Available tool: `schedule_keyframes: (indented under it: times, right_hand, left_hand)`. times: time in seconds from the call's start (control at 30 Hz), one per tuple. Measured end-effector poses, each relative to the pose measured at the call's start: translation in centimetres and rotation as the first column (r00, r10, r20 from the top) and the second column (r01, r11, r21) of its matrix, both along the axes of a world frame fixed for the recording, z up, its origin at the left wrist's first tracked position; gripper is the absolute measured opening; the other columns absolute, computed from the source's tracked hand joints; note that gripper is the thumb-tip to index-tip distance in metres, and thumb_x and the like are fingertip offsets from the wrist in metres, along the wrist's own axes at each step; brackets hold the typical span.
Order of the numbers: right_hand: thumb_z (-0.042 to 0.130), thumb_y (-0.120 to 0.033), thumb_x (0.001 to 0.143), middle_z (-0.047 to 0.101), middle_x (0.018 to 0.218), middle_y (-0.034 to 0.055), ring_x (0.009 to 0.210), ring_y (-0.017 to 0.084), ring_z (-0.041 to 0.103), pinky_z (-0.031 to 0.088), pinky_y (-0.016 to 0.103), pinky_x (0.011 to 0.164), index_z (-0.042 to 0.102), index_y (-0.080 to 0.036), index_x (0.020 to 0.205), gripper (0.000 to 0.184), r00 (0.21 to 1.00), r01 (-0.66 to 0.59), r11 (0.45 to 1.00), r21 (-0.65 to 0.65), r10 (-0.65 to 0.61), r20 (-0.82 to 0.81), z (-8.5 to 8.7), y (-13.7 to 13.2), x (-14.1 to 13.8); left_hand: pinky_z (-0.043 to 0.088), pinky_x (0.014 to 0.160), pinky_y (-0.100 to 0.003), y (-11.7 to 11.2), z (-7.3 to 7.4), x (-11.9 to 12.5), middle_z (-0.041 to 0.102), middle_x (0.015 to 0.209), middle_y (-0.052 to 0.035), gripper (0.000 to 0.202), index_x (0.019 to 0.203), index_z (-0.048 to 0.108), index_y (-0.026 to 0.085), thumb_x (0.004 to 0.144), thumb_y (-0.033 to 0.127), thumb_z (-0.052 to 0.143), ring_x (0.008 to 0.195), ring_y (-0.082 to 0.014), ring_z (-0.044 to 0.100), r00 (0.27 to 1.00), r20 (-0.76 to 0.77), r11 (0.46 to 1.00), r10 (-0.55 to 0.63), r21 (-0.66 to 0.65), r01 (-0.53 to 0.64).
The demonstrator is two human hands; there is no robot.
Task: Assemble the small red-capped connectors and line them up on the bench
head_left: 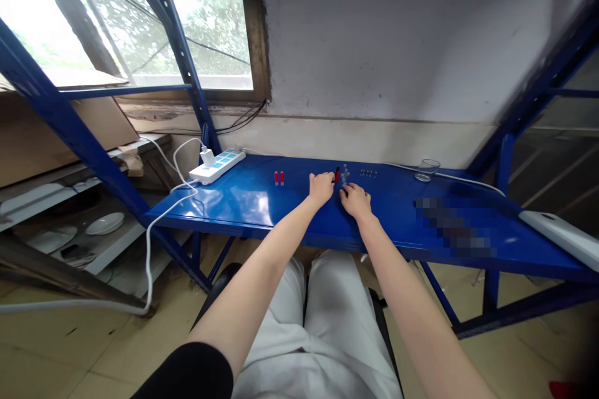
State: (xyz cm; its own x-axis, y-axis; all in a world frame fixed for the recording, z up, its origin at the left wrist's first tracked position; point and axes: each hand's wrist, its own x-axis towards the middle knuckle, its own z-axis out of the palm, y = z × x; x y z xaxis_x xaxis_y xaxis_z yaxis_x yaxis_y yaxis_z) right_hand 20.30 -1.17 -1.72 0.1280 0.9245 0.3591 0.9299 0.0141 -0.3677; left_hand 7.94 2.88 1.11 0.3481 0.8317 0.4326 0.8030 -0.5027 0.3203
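My left hand [322, 188] is over the middle of the blue table [238, 199], its fingers curled against a small red tube with a black end [337, 174]. Close beside it, my right hand [356, 201] has bent fingers with the tips brought down at the near edge of a cluster of small clear pieces [345, 172]. Whatever is under those fingertips is too small to make out. Two red tubes with clear lower ends [279, 178] stand side by side left of my hands. Several tiny metallic pieces [369, 173] form a row to the right.
A white power strip [218, 166] with a plugged-in charger lies at the table's left end, its cable hanging over the edge. A clear glass cup [427, 169] is at the back right. Farther right are a blurred-out object [453, 224] and a white device [561, 237]. Blue metal posts frame both sides.
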Motion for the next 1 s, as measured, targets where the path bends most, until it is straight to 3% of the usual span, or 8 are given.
schedule_keyframes:
  times: [0.2,0.43,0.6,0.77,1.0]
  right_hand:
    - [0.019,-0.046,0.090,0.032,0.141,0.0126,0.132,0.031,0.022,0.016,0.060,0.101,0.042,-0.021,0.132,0.054,1.000,0.015,0.985,-0.169,-0.011,0.021,-0.1,0.5,-0.1]
    - [0.006,-0.053,0.088,0.020,0.147,0.0073,0.135,0.027,0.010,0.008,0.060,0.103,0.025,-0.023,0.141,0.063,0.996,0.045,0.948,-0.315,-0.018,0.087,0.3,0.9,-0.3]
    - [0.004,-0.057,0.086,0.016,0.149,0.0055,0.136,0.027,0.007,0.005,0.061,0.103,0.020,-0.022,0.142,0.068,0.996,0.028,0.939,-0.342,0.002,0.085,0.3,1.1,-0.2]
    - [0.006,-0.058,0.086,0.017,0.148,0.0050,0.136,0.029,0.008,0.004,0.062,0.103,0.021,-0.021,0.142,0.069,0.997,0.011,0.946,-0.325,0.013,0.072,0.0,1.4,-0.1]
    - [0.015,-0.052,0.089,0.035,0.140,0.0098,0.131,0.031,0.022,0.009,0.065,0.099,0.039,-0.021,0.134,0.059,0.997,-0.041,0.983,-0.179,0.051,0.051,-0.4,1.2,-0.1]
  left_hand:
    - [0.037,0.080,-0.032,-1.2,-0.8,-2.1,0.066,0.086,-0.0008,0.007,0.084,0.058,0.022,0.078,0.025,0.054,0.084,-0.0160,0.059,0.954,0.291,0.995,0.072,-0.080,-0.051]
    - [0.041,0.063,-0.023,-3.4,-1.6,-3.3,0.064,0.077,-0.0006,0.012,0.081,0.059,0.018,0.073,0.027,0.059,0.061,-0.0098,0.053,0.763,0.634,0.991,0.126,-0.113,-0.070]
    - [0.041,0.060,-0.021,-4.1,-1.3,-3.7,0.062,0.075,-0.0005,0.011,0.079,0.059,0.017,0.071,0.026,0.060,0.059,-0.0086,0.050,0.699,0.699,0.988,0.153,-0.131,-0.085]
    - [0.041,0.060,-0.022,-4.2,-1.4,-3.9,0.061,0.074,-0.0008,0.012,0.079,0.059,0.017,0.071,0.026,0.059,0.058,-0.0087,0.049,0.688,0.712,0.990,0.137,-0.116,-0.077]
    - [0.040,0.059,-0.021,-3.8,-1.7,-4.0,0.060,0.074,-0.0006,0.012,0.078,0.059,0.017,0.071,0.026,0.060,0.058,-0.0084,0.049,0.673,0.726,0.990,0.140,-0.118,-0.079]
